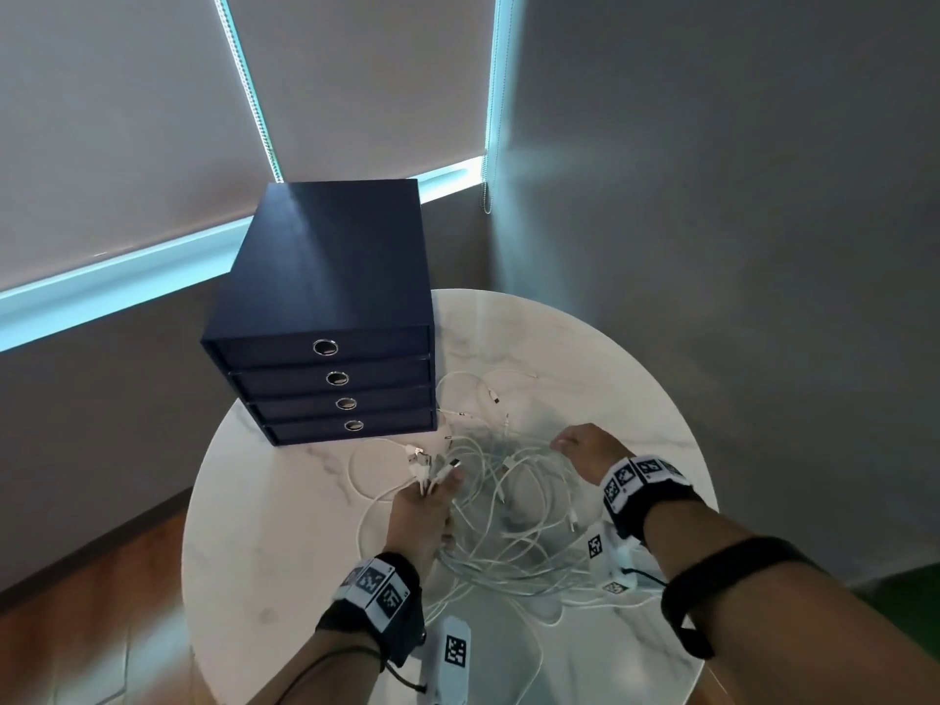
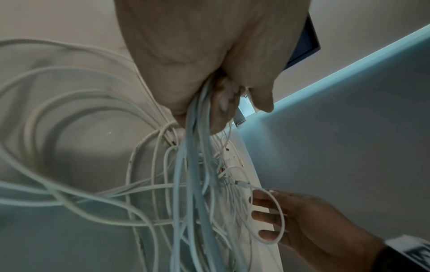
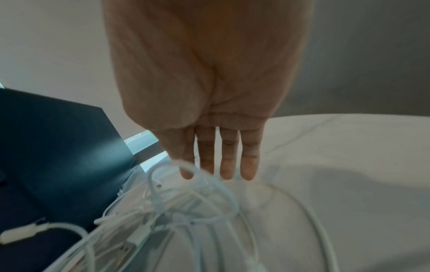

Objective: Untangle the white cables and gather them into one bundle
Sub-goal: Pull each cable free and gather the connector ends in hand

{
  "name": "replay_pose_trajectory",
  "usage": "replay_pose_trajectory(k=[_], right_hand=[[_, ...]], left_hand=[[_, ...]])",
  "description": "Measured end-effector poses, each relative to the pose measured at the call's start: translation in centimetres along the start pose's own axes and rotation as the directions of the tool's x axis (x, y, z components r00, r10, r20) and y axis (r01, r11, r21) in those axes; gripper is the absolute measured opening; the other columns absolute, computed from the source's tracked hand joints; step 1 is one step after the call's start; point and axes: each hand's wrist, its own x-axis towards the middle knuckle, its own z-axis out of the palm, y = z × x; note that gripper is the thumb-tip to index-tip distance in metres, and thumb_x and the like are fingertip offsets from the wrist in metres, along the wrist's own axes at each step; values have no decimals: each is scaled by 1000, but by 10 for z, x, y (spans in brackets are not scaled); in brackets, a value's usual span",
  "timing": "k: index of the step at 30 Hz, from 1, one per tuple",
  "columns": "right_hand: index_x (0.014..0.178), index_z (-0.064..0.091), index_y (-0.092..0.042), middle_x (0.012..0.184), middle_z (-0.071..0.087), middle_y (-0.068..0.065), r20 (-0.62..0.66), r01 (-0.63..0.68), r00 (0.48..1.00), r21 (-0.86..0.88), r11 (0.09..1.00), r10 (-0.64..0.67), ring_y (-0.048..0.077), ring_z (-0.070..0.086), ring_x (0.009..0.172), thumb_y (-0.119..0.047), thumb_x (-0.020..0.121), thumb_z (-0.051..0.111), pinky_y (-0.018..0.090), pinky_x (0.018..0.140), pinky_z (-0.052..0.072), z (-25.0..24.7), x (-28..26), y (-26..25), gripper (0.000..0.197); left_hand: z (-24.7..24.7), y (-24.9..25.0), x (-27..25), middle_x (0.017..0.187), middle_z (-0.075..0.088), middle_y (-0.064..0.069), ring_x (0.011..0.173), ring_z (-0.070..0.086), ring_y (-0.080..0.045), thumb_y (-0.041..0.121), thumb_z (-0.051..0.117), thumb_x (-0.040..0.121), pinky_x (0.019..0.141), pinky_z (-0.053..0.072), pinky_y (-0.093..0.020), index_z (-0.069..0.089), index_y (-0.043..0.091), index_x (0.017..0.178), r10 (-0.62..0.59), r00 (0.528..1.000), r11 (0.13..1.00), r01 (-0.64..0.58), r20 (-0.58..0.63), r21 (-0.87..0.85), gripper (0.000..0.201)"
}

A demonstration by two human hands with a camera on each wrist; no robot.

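A tangle of thin white cables [image 1: 513,526] sprawls over the round white marble table [image 1: 285,552]. My left hand [image 1: 424,511] grips a bunch of the cables near their plug ends [image 1: 424,463], which stick out past the fist. In the left wrist view the cables [image 2: 195,165] hang down from my curled fingers [image 2: 221,103]. My right hand [image 1: 585,447] hovers over the right side of the tangle with fingers [image 3: 229,158] straight and spread. One cable loop [image 3: 190,171] lies across its index fingertip. The right hand [image 2: 291,220] also shows in the left wrist view, a loop draped over its fingers.
A dark blue drawer box [image 1: 325,318] with several ring-pull drawers stands at the back left of the table, close to the cables. The table's edge [image 1: 681,429] curves round on the right. Grey wall and window blinds lie behind; wooden floor [image 1: 101,577] is at lower left.
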Motion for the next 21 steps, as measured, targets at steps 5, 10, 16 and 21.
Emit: replay_pose_trajectory(k=[5,10,16,21], right_hand=[[104,72,-10,111,69,15,40,-100,994,-64,993,103,34,63,105,-29,94,56,31,85,48,34,15,-6,27],[97,71,-4,98,67,16,12,-98,995,-143,985,101,31,65,97,-25,92,59,35,86,50,39,12,-8,25],[89,66,-16,83,68,4,-345,117,938,362,925,17,17,64,68,-8,80,69,23,60,48,1,1,-39,11],[97,73,-11,71,62,0,-162,179,980,487,855,-112,11,55,58,-10,82,73,21,55,44,-20,-13,-81,15]], left_hand=[[-5,1,-1,47,32,6,38,29,-12,48,63,92,38,26,-21,37,18,66,-16,1000,998,17,9,-65,48],[-5,4,-2,50,29,5,40,28,-12,54,56,94,39,26,-22,33,19,66,0,1000,996,2,25,-87,50],[3,14,2,51,28,4,41,25,-13,46,56,98,40,27,-23,45,19,67,-42,998,966,55,56,-251,42],[12,21,2,52,29,4,42,25,-12,41,53,101,44,25,-23,47,19,68,-33,995,933,66,97,-353,40]])
